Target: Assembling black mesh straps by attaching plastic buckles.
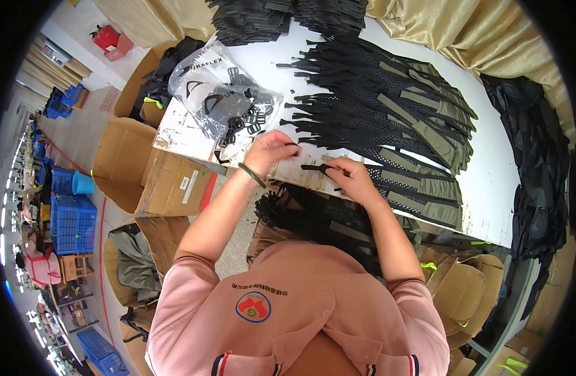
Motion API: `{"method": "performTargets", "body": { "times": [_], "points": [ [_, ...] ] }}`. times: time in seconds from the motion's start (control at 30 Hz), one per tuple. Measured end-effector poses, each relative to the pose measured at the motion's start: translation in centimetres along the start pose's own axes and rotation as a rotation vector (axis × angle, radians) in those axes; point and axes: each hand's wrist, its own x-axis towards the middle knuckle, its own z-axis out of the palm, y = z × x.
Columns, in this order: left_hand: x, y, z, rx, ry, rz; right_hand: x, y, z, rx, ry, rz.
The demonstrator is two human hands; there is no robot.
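Note:
My left hand (pixel 272 153) is over the front edge of the white table, beside the clear plastic bag. Its fingers are pinched together, and a small dark bit shows at the fingertips, too small to name. To its right, my right hand (pixel 352 178) grips a black webbing strap (pixel 314 167), whose loose end points toward my left hand. Black and olive mesh-backed pieces (pixel 401 113) with strap ends lie overlapping in a row on the table. The bag (pixel 203 81) holds black plastic buckles (pixel 253 119), some of them at its open side.
Stacks of black straps (pixel 256 22) lie at the table's far side. Open cardboard boxes (pixel 121 156) stand on the left, another box (pixel 470 288) at lower right. More dark pieces (pixel 325 216) hang below the table edge in front of me. Gold curtains (pixel 463 31) close off the back.

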Motion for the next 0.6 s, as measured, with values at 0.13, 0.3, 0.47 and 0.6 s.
{"method": "performTargets", "body": {
  "times": [0.13,0.3,0.47,0.6],
  "points": [
    [-1.7,-2.1,3.1,-0.441,-0.009,-0.228,-0.9,-0.6,-0.2,0.073,0.026,-0.065],
    [-2.2,-3.7,5.1,-0.794,-0.191,-0.347,-2.1,-1.0,-0.9,0.202,-0.035,0.048],
    [-2.3,-3.8,6.6,-0.802,-0.144,-0.435,-2.3,-1.2,-1.1,0.164,-0.049,-0.125],
    [-2.2,-4.2,6.8,-0.806,-0.258,-0.454,-2.4,-1.6,-1.3,0.018,-0.084,-0.204]
  ]
}}
